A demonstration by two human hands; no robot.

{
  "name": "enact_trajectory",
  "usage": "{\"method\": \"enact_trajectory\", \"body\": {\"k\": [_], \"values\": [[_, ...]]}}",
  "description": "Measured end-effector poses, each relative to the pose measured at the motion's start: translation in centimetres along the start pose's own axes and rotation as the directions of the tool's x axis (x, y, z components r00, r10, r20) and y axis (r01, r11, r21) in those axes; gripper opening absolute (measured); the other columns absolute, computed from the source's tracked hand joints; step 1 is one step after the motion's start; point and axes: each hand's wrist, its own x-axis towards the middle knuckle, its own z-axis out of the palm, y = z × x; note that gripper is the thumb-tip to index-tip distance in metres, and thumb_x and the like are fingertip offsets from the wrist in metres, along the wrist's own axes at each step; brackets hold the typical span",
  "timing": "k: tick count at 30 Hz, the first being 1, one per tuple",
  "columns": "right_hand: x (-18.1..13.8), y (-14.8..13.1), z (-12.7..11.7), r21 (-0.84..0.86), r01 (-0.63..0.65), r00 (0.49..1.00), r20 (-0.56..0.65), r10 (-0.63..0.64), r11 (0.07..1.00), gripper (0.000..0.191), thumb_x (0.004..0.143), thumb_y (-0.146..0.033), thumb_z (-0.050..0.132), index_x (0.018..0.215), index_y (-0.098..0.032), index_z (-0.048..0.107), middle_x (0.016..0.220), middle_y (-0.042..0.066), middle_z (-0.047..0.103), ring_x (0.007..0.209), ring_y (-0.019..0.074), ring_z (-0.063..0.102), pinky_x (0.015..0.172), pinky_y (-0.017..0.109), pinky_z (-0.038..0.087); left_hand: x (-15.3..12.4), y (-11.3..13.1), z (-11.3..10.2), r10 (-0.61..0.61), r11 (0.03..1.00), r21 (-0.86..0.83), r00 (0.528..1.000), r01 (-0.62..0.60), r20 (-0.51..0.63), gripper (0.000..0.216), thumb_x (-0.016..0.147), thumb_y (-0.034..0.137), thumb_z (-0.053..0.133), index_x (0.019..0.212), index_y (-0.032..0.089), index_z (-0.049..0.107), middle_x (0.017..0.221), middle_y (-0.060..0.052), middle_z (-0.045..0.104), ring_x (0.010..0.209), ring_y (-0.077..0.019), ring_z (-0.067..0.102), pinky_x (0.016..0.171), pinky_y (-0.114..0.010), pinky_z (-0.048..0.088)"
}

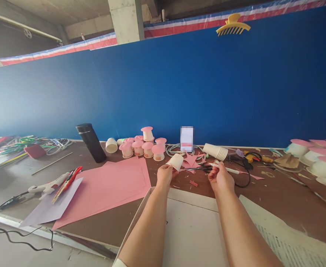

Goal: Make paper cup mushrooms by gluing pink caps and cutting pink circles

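My left hand [164,177] is closed round a small white paper cup [175,161], which is tilted over the table. In my right hand [222,178] is a slim white pen [232,170], gripped between thumb and fingers, its tip pointing left toward the cup. Scissors [205,168] with dark handles lie between the two hands, partly hidden by the right one. Pink paper scraps [191,160] are scattered behind the cup. Several paper cups with pink paper discs on top [147,149] stand together to the left.
A stack of paper cups [215,151] lies behind my right hand. To the left are pink sheets [115,181], a glue gun [50,184], a red cutter [68,181] and a black flask [91,142]. An open white box [192,226] sits below my forearms; larger pink-topped bowls [324,167] stand right.
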Motion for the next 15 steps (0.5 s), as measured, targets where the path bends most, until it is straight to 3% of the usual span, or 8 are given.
{"method": "enact_trajectory", "body": {"k": [6,15], "values": [[-0.3,0.0,0.1,-0.003,0.000,1.000,0.021,0.000,1.000,0.016,0.088,-0.030,0.060,0.080,-0.016,0.061,0.055,-0.009,0.051,0.038,0.0005,0.040,0.036,0.010,0.035,0.4,0.3,-0.3,-0.050,0.999,0.014,0.999,0.050,-0.008,0.012,0.078,0.003,0.060,0.070,0.012,0.059,0.079,-0.011,0.066,0.074,-0.0192,0.068,0.076,-0.034,0.058],[-0.5,0.1,0.3,-0.017,-0.002,1.000,0.030,0.003,1.000,0.016,0.085,-0.032,0.064,0.079,-0.017,0.062,0.055,-0.008,0.051,0.037,0.0006,0.039,0.035,0.010,0.035,2.1,-0.5,-1.3,-0.074,0.976,0.198,0.992,0.094,-0.105,0.017,0.070,0.002,0.065,0.066,0.016,0.057,0.059,-0.008,0.061,0.071,-0.0269,0.069,0.073,-0.043,0.056]]}}
